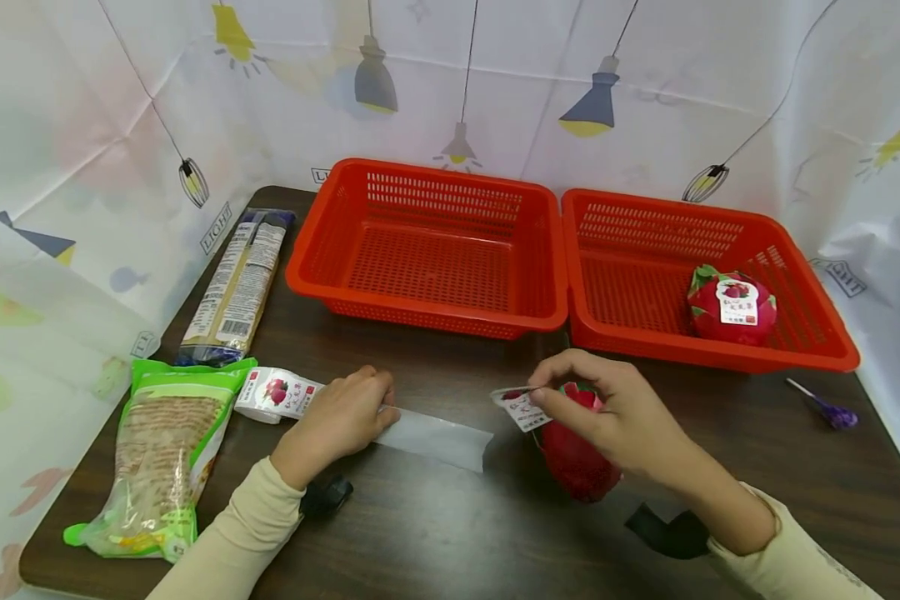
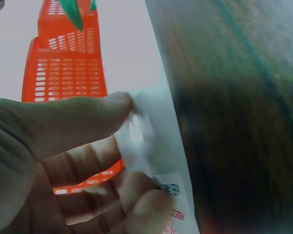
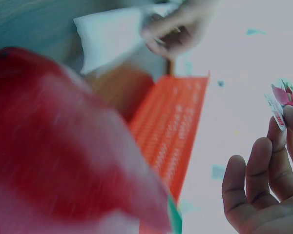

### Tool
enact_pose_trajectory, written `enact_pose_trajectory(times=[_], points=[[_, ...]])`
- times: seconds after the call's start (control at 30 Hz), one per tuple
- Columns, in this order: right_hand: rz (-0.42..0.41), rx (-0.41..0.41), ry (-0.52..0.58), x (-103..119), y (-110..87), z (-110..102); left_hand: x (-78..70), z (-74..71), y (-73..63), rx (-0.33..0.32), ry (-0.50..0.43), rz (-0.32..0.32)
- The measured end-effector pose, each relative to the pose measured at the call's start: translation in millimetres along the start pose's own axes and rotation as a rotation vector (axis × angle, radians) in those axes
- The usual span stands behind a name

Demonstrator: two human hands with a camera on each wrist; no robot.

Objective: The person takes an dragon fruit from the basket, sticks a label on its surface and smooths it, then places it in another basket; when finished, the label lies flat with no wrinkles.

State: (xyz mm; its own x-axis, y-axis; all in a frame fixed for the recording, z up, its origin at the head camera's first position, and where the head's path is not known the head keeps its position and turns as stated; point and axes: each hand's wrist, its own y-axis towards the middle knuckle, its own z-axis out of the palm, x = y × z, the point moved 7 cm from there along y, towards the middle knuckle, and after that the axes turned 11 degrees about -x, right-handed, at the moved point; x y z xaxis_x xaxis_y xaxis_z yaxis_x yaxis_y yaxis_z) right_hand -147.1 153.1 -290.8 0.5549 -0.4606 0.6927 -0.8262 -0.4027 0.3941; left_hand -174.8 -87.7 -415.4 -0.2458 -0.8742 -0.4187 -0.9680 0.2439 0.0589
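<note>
My left hand (image 1: 342, 418) pinches the pale backing strip (image 1: 438, 440) of a label roll (image 1: 268, 395), between thumb and fingers in the left wrist view. The strip's bare end stretches rightward over the dark table. Between thumb and index finger, my right hand (image 1: 615, 408) holds a single dragon fruit sticker (image 1: 523, 410), printed with a red fruit; its other fingers are loosely bent in the right wrist view. Below that hand is a red dragon fruit (image 1: 579, 465), partly hidden by it and blurred large in the right wrist view (image 3: 63, 146).
Two red plastic baskets (image 1: 438, 315) stand side by side at the back. A labelled dragon fruit (image 1: 705, 315) sits in the right one. A noodle packet (image 1: 234, 279) and a bagged bread loaf (image 1: 161, 450) lie on the left. A purple-wrapped lollipop (image 1: 838, 415) lies far right.
</note>
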Motion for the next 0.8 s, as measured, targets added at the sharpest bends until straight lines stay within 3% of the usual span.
enact_pose_trajectory(times=[0.1, 0.27, 0.57, 0.8], points=[[0.105, -0.094, 0.010, -6.7, -11.9, -27.2, -2.4, 1.8, -0.4, -0.003, 0.032, 0.005], [0.204, -0.218, 0.037, -18.6, -28.3, -58.8, -4.6, 0.5, -1.0, -0.024, 0.063, 0.012], [0.375, -0.342, -0.035, -33.5, -59.3, -84.0, -13.5, 1.0, -3.1, -0.054, 0.057, 0.030], [0.338, -0.296, -0.004, -26.7, -68.0, -79.6, -34.8, -5.5, -3.9, -0.142, 0.103, 0.111]])
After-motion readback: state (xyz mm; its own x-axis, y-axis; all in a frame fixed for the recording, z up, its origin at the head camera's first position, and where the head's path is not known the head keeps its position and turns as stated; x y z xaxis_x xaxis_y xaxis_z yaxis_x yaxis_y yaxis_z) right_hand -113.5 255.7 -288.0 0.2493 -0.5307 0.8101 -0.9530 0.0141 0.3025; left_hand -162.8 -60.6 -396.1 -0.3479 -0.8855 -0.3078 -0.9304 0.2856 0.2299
